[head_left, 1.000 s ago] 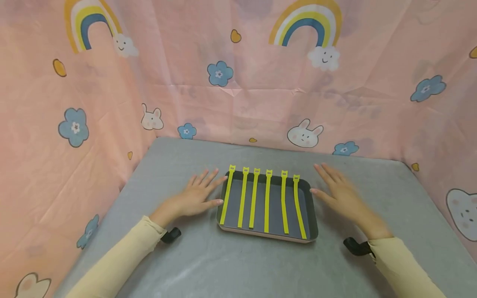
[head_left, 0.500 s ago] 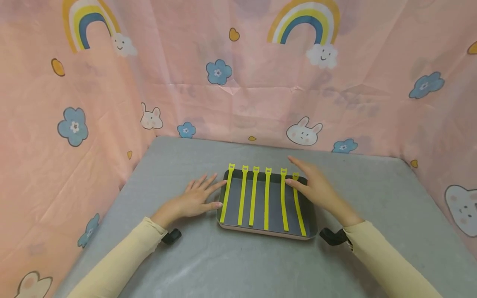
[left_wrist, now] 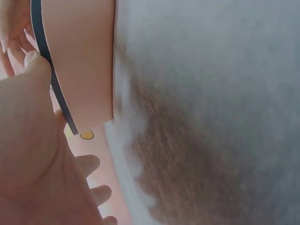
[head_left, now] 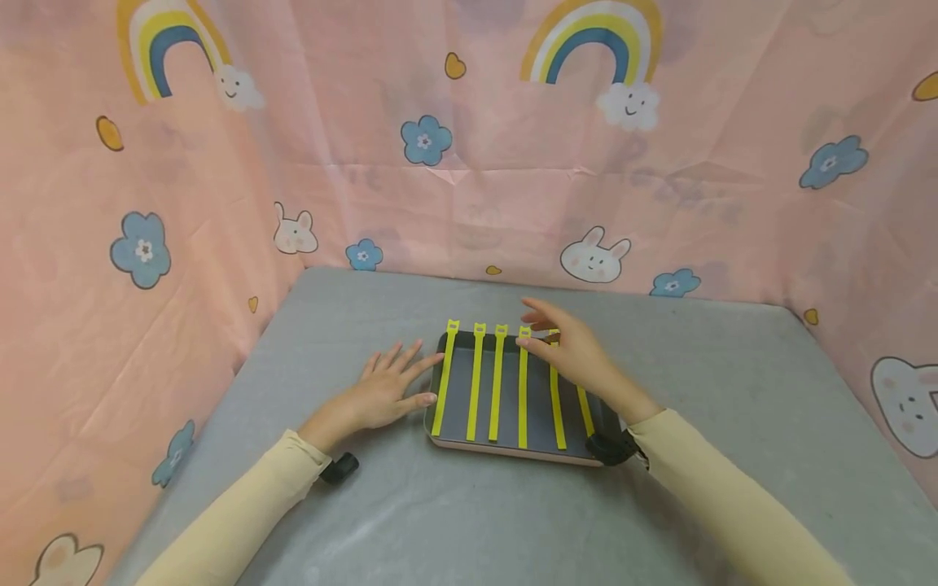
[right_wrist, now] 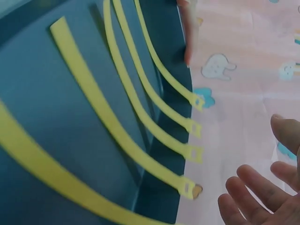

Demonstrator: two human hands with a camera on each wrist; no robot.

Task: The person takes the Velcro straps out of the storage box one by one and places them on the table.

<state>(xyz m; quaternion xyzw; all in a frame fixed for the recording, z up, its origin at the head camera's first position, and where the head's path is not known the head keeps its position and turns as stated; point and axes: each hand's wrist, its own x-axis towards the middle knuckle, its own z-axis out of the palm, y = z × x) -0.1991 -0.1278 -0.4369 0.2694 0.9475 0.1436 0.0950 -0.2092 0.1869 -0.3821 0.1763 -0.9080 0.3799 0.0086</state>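
A shallow tray (head_left: pixel 538 391), dark inside and pinkish outside, lies on the table. Several yellow slotted straps (head_left: pixel 475 382), like reusable cable ties, run across it with their heads over the far rim. My left hand (head_left: pixel 381 395) is at the tray's left side, fingers spread; in the left wrist view its thumb touches the dark rim above the pink wall (left_wrist: pixel 79 61). Over the right part hovers my right hand (head_left: pixel 579 354), fingers loosely bent and partly covering the two rightmost straps. The right wrist view shows nothing in those fingers, apart from the strap heads (right_wrist: pixel 188 188).
The tray rests on a grey-covered table (head_left: pixel 410 521). Pink patterned cloth (head_left: pixel 498 203) hangs behind it and along both sides. Dark bands with protruding black parts (head_left: pixel 340 468) sit at both wrists.
My right hand has moved left, from beside the tray's right edge to over its right part near the strap heads. My left hand stays at the left rim. The straps look unmoved.
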